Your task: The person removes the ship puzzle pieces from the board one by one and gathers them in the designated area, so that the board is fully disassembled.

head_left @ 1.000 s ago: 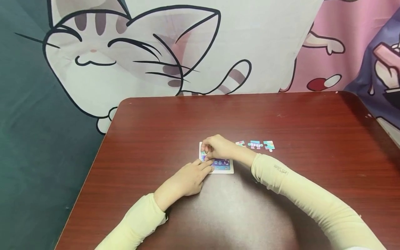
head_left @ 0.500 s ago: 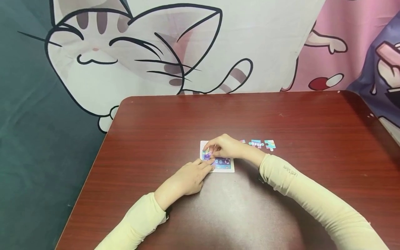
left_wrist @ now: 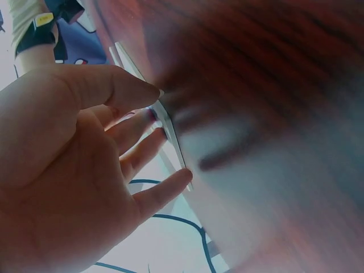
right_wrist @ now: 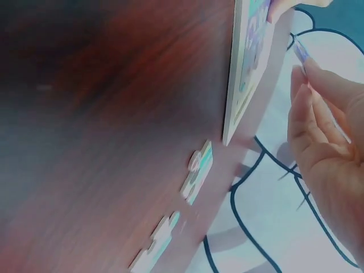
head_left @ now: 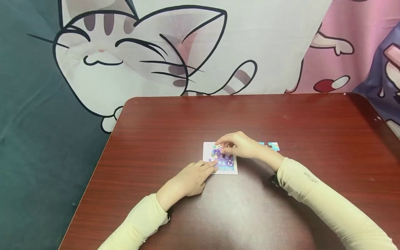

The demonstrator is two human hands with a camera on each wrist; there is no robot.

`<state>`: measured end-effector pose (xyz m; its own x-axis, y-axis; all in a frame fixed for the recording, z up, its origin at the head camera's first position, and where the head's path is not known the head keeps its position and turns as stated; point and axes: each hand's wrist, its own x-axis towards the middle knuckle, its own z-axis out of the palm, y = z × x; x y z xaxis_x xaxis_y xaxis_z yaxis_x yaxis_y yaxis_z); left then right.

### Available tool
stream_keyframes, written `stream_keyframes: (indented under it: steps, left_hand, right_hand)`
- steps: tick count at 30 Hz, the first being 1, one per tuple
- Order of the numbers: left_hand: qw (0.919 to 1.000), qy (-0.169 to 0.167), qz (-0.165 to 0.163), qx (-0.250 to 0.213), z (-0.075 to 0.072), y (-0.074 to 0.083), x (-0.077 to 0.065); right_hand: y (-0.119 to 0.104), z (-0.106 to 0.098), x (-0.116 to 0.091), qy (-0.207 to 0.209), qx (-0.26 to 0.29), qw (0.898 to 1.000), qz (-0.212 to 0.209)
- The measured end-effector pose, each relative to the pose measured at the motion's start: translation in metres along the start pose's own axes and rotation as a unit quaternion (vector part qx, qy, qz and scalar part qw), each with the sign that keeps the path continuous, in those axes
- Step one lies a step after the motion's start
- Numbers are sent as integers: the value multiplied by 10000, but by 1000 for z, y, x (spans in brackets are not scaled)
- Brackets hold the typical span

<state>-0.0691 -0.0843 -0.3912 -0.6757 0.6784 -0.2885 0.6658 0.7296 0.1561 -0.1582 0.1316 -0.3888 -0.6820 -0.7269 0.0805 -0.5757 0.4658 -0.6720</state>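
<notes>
A small jigsaw puzzle board (head_left: 207, 150) with a white border and a purple and blue picture lies flat on the table. My left hand (head_left: 191, 178) rests its extended fingertips on the board's lower left part; in the left wrist view the thumb lies near the board's edge. Above the board's upper part, my right hand (head_left: 242, 145) pinches a purple puzzle piece (right_wrist: 300, 51) between thumb and fingertips. The right wrist view shows this piece raised clear of the board. Right-hand fingers cover some of the picture in the head view.
Loose puzzle pieces lie right of the board, among them a light blue piece (head_left: 273, 146) and another piece (right_wrist: 198, 173), partly hidden by the right forearm in the head view. The reddish-brown table (head_left: 175, 121) ends at a cartoon cat curtain (head_left: 265, 31).
My right hand has moved rightward across the board from its left side, with the purple puzzle piece in its fingers. The left hand stays on the board. The view has shifted slightly.
</notes>
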Motion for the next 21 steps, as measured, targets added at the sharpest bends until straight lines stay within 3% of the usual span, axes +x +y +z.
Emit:
stream_keyframes:
  steps: [4,12,21]
  left_hand:
    - [10000,-84,-3,14,-2,0,0]
    - [9999,-38,144,-72,-4,-1,-2]
    - [9927,1020,636,116,0,-6,5]
  right_hand:
    - [2,-3,-13,233,15,9996,180]
    - [7,-4,-31,317,-32,9991,283]
    - [16,-12,-58,498,29,9983,299]
